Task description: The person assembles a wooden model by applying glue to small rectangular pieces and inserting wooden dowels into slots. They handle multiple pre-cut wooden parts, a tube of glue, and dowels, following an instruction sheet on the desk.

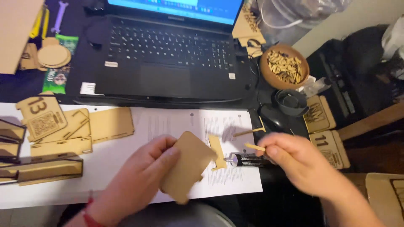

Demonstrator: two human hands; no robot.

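Wooden panel in one hand, sliver of wood in the other — we work over printed sheets at a dark desk.

Our left hand (143,176) grasps a flat light-brown wooden panel with rounded corners (187,166), held tilted above the white printed papers (176,126). Our right hand (301,164) pinches a thin pale wooden stick (255,147) just above a small black glue tube (248,159) lying on the paper's edge, beside a pale T-shaped wooden piece (217,152). Behind sit an open black laptop (168,54) and a round brown bowl of small wooden bits (284,66). We judge that steadiness matters here — panel held firm, stick gripped near its tip.
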